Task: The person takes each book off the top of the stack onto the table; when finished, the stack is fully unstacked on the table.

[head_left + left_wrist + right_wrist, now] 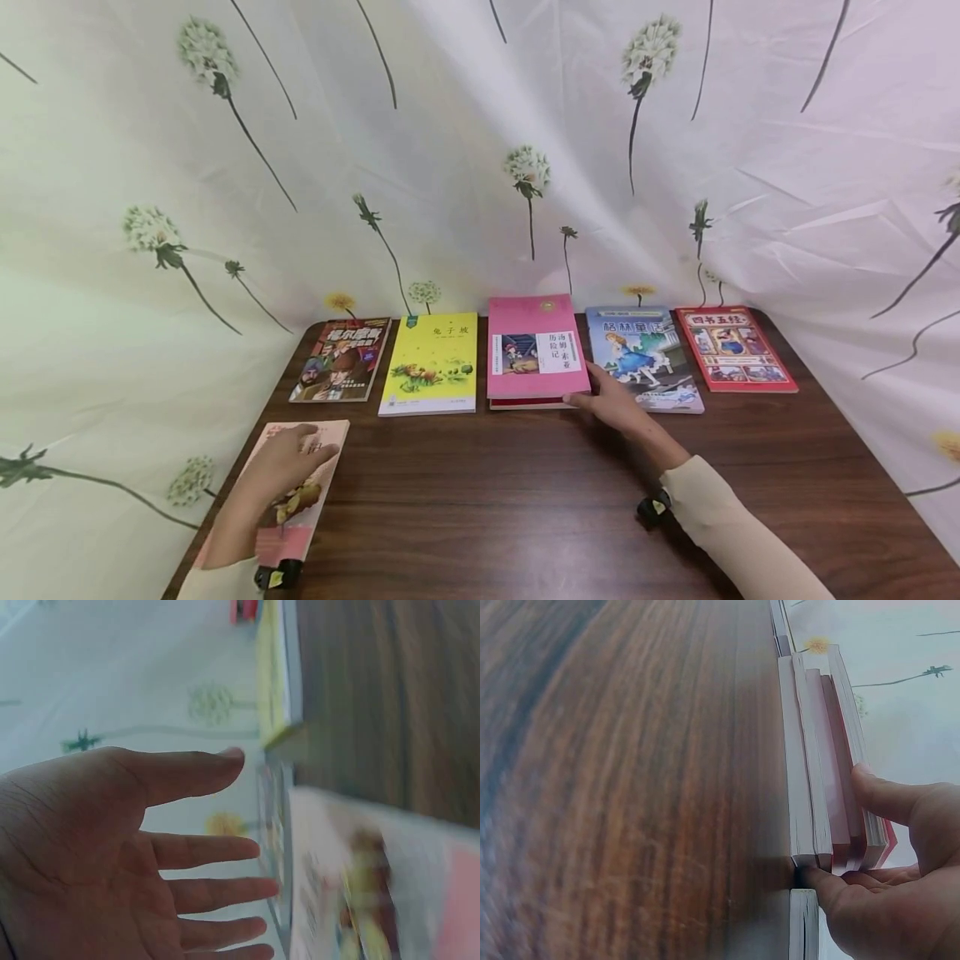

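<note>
At a dark wooden table, a person reaches out with both arms, the right hand grasping the right edge near the front corner of a pink book, which lies atop other volumes in the middle of a row along the far edge. The right wrist view shows the thumb against the upper cover and the fingers bent in at the side of the pile, where several layers of pages are seen; how many books are stacked there cannot be told. The left hand is released, gripping nothing, its thumb spread well away from four extended fingers, over a pale book at the table's left side, nearer the person than the row; whether it touches the cover is unclear. Left of the pink book lie a yellow book and, at the row's end, a dark book. To its right, a blue book lies just beside the right hand, with a red book beyond. Light sleeves cover the forearms, and a white cloth printed with dandelions hangs behind.
</note>
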Motion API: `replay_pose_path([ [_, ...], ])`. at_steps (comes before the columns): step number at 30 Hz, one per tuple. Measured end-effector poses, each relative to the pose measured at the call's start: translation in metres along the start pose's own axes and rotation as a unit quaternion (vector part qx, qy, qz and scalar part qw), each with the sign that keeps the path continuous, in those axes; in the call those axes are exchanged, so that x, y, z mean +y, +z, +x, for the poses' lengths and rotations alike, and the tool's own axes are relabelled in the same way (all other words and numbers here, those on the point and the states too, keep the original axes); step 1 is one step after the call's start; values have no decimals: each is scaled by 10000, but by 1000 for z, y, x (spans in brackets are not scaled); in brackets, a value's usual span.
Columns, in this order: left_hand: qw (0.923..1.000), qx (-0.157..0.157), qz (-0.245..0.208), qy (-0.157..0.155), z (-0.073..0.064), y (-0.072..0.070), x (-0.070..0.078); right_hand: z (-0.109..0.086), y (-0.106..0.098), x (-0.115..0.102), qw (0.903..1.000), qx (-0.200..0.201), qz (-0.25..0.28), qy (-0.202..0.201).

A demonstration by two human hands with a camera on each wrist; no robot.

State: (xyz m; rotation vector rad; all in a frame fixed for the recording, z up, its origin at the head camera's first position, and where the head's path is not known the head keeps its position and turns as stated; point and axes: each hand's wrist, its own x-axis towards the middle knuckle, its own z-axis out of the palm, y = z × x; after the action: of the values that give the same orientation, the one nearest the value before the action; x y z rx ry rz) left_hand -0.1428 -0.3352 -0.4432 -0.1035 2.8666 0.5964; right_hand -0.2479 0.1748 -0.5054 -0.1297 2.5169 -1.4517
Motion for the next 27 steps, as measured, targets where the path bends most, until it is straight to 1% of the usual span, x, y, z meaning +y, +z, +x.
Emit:
replay_pose_path([
  [3,9996,64,-276,-44,4,0,21,0,0,1,10000,-1,-22,-12],
  [5,9991,171,-396,-33,8,1,35,1,0,1,10000,-1,-25,-29],
  [7,9984,345,-456,6,13,3,49,1,0,1,10000,6,-45,-43],
  [10,9961,591,-618,201,23,7,66,1,1,1,9999,12,-86,-76],
  [15,9893,818,-1035,629,38,14,90,-1,3,1,9999,-10,-51,-147],
  [17,9858,859,-1198,806,44,16,101,-1,3,1,9999,6,-37,-137],
  [22,9776,866,-1604,1052,61,21,130,-1,2,0,9998,108,-112,-113],
  [24,9739,842,-1817,1065,67,23,141,0,1,0,9998,117,-134,-131],
  [27,9665,802,-2181,1093,78,29,156,0,1,0,9997,112,-166,-118],
])
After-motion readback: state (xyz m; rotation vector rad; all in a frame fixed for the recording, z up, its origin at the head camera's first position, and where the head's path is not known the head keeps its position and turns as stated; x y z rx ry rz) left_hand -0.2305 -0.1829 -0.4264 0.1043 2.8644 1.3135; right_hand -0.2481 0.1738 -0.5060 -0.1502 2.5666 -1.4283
